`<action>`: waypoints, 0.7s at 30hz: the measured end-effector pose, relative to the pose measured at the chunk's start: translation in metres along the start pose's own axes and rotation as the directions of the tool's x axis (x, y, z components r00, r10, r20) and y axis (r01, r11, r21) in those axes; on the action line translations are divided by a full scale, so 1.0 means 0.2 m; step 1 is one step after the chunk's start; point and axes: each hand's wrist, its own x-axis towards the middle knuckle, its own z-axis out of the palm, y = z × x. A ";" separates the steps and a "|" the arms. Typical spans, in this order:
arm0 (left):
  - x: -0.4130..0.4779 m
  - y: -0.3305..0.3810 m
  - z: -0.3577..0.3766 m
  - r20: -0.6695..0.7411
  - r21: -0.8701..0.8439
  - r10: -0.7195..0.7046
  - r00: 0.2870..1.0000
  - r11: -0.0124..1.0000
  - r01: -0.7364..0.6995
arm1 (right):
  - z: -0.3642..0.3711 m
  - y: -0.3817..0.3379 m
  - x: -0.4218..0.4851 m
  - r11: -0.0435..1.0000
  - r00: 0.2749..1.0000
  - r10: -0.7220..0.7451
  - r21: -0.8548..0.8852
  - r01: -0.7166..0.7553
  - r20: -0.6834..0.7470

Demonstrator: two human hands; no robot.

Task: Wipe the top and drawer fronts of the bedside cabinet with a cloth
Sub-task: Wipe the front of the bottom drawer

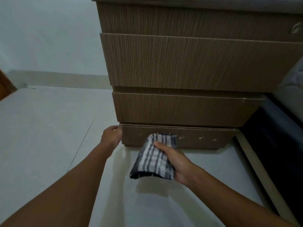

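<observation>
Nearest the camera, two bare forearms are seen reaching forward and down over a pale tiled floor (49, 128). The right hand (177, 163) is clamped on a folded cloth (152, 158), striped in grey and white; the thumb is laid across the upper face and the fingers are wrapped beneath. The cloth's far edge is pressed to, or held just against, the lowest drawer front (178, 136) of the bedside cabinet (188, 63), while its near folded end hangs free above the floor. The left hand (111, 135) is held apart from the right, loosely curled and holding nothing, with its fingertips at the left corner of that lowest front; whether the corner is actually touched cannot be told.

The cloth is judged to be light, soft and limp. It should be held as a thick pad, across the middle of the fold, so that a flat face is presented to the wood and the loose end is not dragged over the floor. The drawer fronts are stiff laminate with a fine vertical grain; a little pressure is likely to be borne well, though a drawer may be pushed or shifted if it is not steadied.

Pale scuff marks (200, 138) are seen on the lowest front to the right of the cloth. Above it, three further fronts are stacked, and a round metal fitting (296, 28) shows at the top right. Only the front edge of the cabinet's top is seen.
</observation>
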 end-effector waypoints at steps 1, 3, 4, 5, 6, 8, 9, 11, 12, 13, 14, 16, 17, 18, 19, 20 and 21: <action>0.01 0.01 0.02 -0.007 -0.016 0.003 1.000 1.000 -0.003 | -0.02 -0.02 -0.01 1.000 1.000 -0.006 0.014 0.006 0.000; 0.02 0.03 0.05 -0.039 -0.040 0.017 0.999 0.999 -0.018 | -0.05 -0.04 -0.03 0.999 0.999 -0.027 0.021 0.028 -0.023; 0.02 0.04 0.06 -0.064 -0.045 0.023 0.998 0.999 -0.026 | -0.06 -0.04 -0.04 0.999 0.998 -0.045 0.015 0.045 -0.047; 0.03 0.05 0.07 -0.094 -0.048 0.034 0.995 0.998 -0.039 | -0.07 -0.05 -0.05 0.998 0.995 -0.064 0.009 0.065 -0.075; 0.04 0.04 0.09 -0.119 -0.053 0.038 0.992 0.998 -0.044 | -0.08 -0.05 -0.05 0.996 0.991 -0.083 0.003 0.084 -0.104; 0.04 0.04 0.12 -0.159 -0.078 0.038 0.987 0.996 -0.051 | -0.11 -0.04 -0.05 0.992 0.980 -0.123 -0.017 0.122 -0.156; 0.04 0.03 0.13 -0.177 -0.095 0.034 0.984 0.994 -0.052 | -0.13 -0.04 -0.05 0.990 0.975 -0.139 -0.027 0.136 -0.176; 0.05 0.01 0.15 -0.203 -0.132 0.013 0.979 0.990 -0.041 | -0.15 -0.03 -0.07 0.985 0.963 -0.173 -0.046 0.167 -0.205; 0.05 0.01 0.16 -0.213 -0.154 -0.004 0.977 0.988 -0.029 | -0.17 -0.03 -0.08 0.980 0.956 -0.197 -0.061 0.188 -0.216; 0.05 0.00 0.16 -0.223 -0.173 -0.020 0.975 0.985 -0.019 | -0.18 -0.03 -0.09 0.974 0.948 -0.223 -0.081 0.210 -0.226; 0.04 0.00 0.17 -0.226 -0.191 -0.039 0.973 0.981 -0.005 | -0.20 -0.04 -0.10 0.966 0.938 -0.253 -0.110 0.232 -0.239; 0.03 0.01 0.18 -0.228 -0.223 -0.071 0.971 0.975 0.019 | -0.24 -0.05 -0.13 0.946 0.912 -0.312 -0.180 0.271 -0.266; 0.03 0.02 0.18 -0.232 -0.225 -0.082 0.969 0.974 0.028 | -0.26 -0.06 -0.15 0.937 0.901 -0.332 -0.203 0.283 -0.278; 0.02 0.02 0.18 -0.232 -0.223 -0.093 0.968 0.974 0.040 | -0.28 -0.07 -0.17 0.935 0.895 -0.340 -0.207 0.288 -0.289; 0.01 0.02 0.18 -0.232 -0.224 -0.102 0.967 0.973 0.049 | -0.31 -0.08 -0.19 0.937 0.891 -0.339 -0.198 0.289 -0.302; 0.01 0.02 0.17 -0.223 -0.228 -0.114 0.968 0.972 0.062 | -0.33 -0.08 -0.21 0.940 0.887 -0.334 -0.179 0.289 -0.320; 0.01 0.01 0.17 -0.215 -0.230 -0.120 0.969 0.971 0.069 | -0.36 -0.09 -0.23 0.942 0.877 -0.333 -0.160 0.295 -0.345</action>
